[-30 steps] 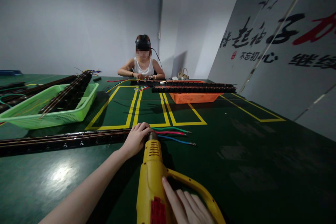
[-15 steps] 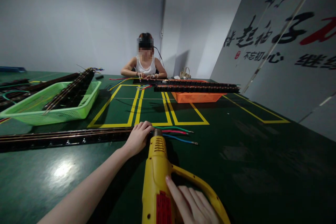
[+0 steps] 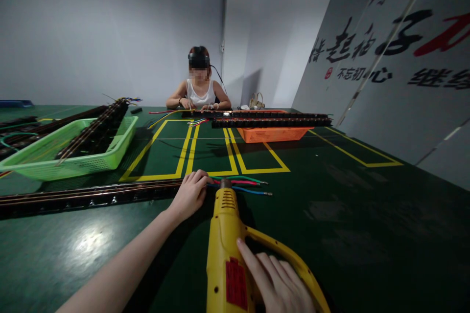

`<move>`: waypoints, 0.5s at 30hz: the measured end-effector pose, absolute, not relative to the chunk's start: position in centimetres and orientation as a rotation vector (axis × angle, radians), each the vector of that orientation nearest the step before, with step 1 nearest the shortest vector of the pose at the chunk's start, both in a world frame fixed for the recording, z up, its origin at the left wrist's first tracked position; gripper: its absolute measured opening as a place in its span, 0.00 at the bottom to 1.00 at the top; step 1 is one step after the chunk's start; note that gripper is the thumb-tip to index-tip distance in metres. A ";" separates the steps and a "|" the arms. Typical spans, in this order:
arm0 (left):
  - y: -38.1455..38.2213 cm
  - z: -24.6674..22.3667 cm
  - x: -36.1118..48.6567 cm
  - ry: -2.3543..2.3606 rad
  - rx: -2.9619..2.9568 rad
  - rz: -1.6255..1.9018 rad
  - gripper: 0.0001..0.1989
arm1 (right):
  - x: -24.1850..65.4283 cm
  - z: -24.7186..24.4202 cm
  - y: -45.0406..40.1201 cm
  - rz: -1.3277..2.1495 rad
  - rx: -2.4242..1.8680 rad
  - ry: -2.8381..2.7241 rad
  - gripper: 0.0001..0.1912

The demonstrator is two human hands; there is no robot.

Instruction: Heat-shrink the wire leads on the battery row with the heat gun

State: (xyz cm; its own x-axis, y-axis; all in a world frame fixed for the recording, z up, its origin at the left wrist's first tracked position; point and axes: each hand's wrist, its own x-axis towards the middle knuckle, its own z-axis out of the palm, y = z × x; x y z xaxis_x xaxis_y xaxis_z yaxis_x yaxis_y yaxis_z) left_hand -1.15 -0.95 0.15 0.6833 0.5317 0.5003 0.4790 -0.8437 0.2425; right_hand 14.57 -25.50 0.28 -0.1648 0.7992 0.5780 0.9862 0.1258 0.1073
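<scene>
Two hands in view: left hand [image 3: 191, 194] clamped on black strip [image 3: 135, 192] end, right hand [image 3: 281, 281] wrapped on yellow heat gun [image 3: 227, 249], nozzle at coloured wires [image 3: 253, 183].

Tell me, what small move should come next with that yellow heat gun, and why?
Probably ease the yellow heat gun, held in the right hand, slightly rightward. Its nozzle sits at the green, red and blue wires, close beside the left hand's fingertips, and I can't tell whether it's blowing hot air.
</scene>
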 end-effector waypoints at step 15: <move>-1.6 0.4 -1.2 0.913 2.855 0.934 0.13 | 18.3 1.4 -27.7 -0.752 -1.982 -1.999 0.56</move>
